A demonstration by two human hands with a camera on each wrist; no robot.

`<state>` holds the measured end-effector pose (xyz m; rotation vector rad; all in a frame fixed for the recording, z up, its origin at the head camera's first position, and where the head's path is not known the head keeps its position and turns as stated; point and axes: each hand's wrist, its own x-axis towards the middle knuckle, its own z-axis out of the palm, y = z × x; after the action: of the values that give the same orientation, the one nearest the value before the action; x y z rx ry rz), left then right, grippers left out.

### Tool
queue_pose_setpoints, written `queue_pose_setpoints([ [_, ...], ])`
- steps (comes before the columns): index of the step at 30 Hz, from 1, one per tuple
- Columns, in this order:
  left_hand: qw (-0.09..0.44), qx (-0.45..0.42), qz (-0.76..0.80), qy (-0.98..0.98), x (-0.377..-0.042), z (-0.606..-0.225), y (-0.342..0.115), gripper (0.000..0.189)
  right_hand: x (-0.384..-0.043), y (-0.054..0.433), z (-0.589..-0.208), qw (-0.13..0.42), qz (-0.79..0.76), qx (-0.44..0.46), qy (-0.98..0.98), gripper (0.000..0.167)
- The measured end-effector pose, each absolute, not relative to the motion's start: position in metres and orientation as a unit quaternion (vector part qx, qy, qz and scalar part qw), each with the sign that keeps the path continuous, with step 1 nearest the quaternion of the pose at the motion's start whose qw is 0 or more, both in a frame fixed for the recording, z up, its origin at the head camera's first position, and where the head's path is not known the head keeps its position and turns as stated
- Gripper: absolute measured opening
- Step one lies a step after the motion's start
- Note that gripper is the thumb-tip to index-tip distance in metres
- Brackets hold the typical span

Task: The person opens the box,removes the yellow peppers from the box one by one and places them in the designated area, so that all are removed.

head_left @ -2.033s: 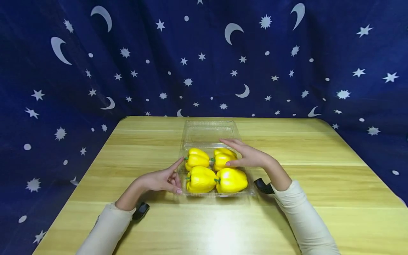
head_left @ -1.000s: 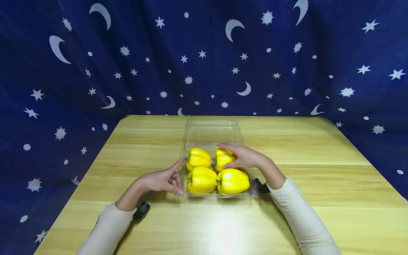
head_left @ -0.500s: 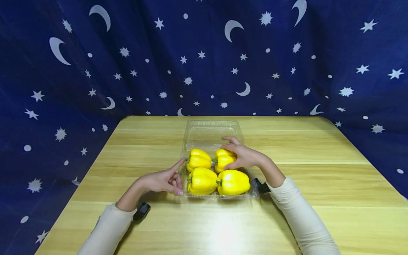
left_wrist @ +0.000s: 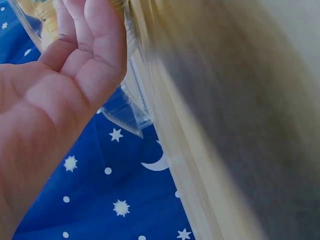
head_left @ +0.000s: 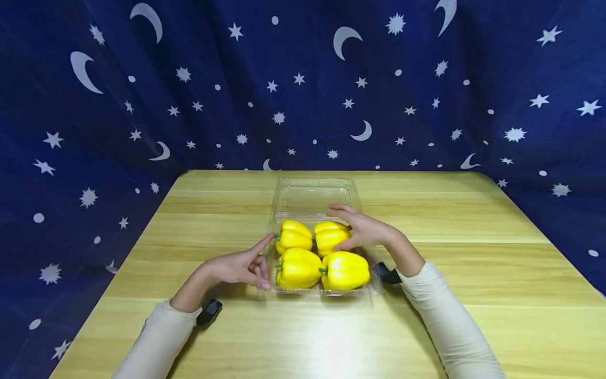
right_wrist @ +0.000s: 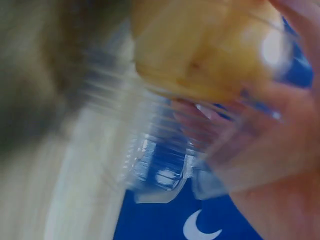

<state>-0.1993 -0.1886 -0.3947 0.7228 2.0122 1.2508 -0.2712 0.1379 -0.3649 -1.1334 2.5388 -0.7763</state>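
A clear plastic clamshell box (head_left: pixel 318 293) lies unfolded on the table, its lid (head_left: pixel 313 198) laid back. Yellow bell peppers fill the base in two rows: far-left pepper (head_left: pixel 294 236), far-right pepper (head_left: pixel 329 237), near-left pepper (head_left: pixel 298 269) and near-right pepper (head_left: pixel 346 271). My left hand (head_left: pixel 236 267) rests at the box's left side, index finger extended along it and thumb near the front corner. Over the far-right pepper is my right hand (head_left: pixel 369 230), thumb at its near side, other fingers stretched out beyond it. The right wrist view shows a yellow pepper (right_wrist: pixel 200 55) through clear plastic.
The wooden table (head_left: pixel 213 210) carries the box near its middle. A dark blue curtain (head_left: pixel 303 105) with moons and stars hangs behind and at the sides. Dark wrist devices (head_left: pixel 209 312) sit below both wrists.
My right hand came down around the far-right pepper, then its fingers lifted and spread. That pepper has shifted slightly left. My left hand has stayed at the box's side.
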Motion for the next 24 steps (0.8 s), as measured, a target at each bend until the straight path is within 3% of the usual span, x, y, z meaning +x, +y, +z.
queue_pose_setpoints([
  [11, 0.329, 0.280, 0.470, 0.770, -0.1991, -0.3942, -0.1874, 0.112, -0.2707, 0.1349, -0.3698, 0.089, -0.231, -0.426, 0.870, 0.068],
  [24, 0.326, 0.274, 0.456, 0.781, -0.1970, -0.3926, -0.1859, 0.113, -0.2723, 0.1359, -0.3706, 0.091, -0.257, -0.425, 0.863, 0.063],
])
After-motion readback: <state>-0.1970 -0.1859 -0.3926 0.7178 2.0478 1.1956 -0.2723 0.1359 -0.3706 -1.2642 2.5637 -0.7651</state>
